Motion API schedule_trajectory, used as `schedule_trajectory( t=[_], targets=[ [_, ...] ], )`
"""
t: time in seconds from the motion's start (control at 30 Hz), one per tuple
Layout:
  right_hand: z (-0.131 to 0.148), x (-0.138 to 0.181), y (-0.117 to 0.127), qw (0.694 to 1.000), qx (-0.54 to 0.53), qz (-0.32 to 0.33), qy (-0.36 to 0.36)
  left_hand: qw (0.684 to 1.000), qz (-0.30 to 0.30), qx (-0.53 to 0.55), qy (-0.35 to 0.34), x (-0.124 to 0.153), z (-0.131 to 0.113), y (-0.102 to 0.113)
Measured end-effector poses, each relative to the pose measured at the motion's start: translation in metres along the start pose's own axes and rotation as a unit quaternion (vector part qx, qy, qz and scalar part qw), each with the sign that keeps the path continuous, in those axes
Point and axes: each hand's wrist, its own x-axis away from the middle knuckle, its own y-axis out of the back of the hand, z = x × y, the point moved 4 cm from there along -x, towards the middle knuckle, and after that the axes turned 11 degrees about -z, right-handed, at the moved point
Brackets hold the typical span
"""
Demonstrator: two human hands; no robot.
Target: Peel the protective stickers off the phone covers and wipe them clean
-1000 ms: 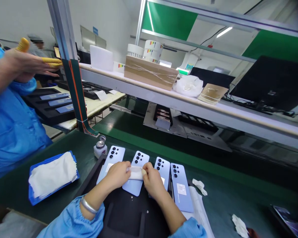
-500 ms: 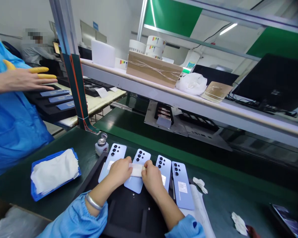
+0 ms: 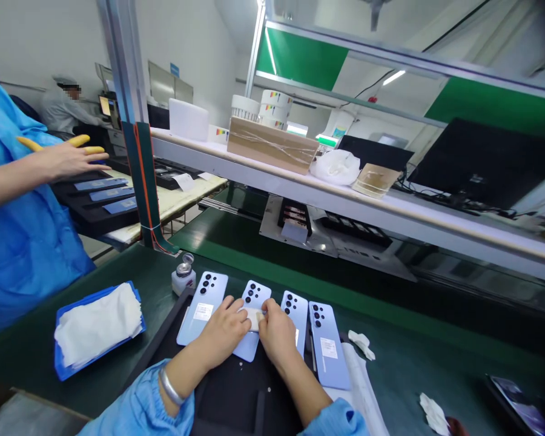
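Two bare hands pinch a small white wipe (image 3: 255,316) against the back of the second pale-blue phone (image 3: 253,295).

The left hand (image 3: 224,330) and right hand (image 3: 277,332) are curled narrow, fingertips meeting on the wipe, which may be a sticker; it's hard to tell from here. The phone lies camera-side up, one of four in a row on a black foam tray (image 3: 236,393). A pump bottle (image 3: 183,275) stands just behind the row. To the left is a blue tray (image 3: 62,369) holding white cloths (image 3: 97,324). A co-worker's hand (image 3: 72,158) hovers well apart.
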Motion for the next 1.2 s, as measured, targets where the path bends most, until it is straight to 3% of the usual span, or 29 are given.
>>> schedule_trajectory(
  t=[0.1,0.2,0.33,0.43,0.7,0.93,1.07,1.2],
  targets=[
    [-0.004,0.004,0.008,0.997,-0.036,-0.033,0.062,1.000,-0.007,-0.012,-0.022,0.001,-0.003,-0.002],
    [-0.001,0.012,0.025,0.976,-0.095,-0.071,0.185,1.000,-0.020,-0.014,-0.018,0.003,-0.004,0.002],
    [0.008,0.020,0.028,0.945,-0.069,-0.030,0.319,0.999,-0.031,-0.004,-0.007,0.007,-0.006,0.008],
    [0.012,0.019,0.017,0.936,-0.034,-0.019,0.350,0.999,-0.036,-0.002,0.008,0.009,-0.008,0.008],
    [0.006,0.012,0.011,0.958,-0.104,-0.007,0.268,0.997,-0.049,0.011,0.057,0.002,-0.003,-0.011],
    [0.007,0.005,0.008,0.955,-0.223,0.003,0.193,0.985,-0.071,0.124,0.100,0.000,0.007,-0.007],
    [-0.005,0.001,0.008,0.948,-0.286,-0.010,0.136,0.958,-0.081,0.227,0.156,0.002,0.017,-0.001],
    [-0.018,-0.002,0.009,0.926,-0.374,0.013,0.058,0.901,-0.084,0.343,0.251,0.006,0.029,0.003]
  ],
)
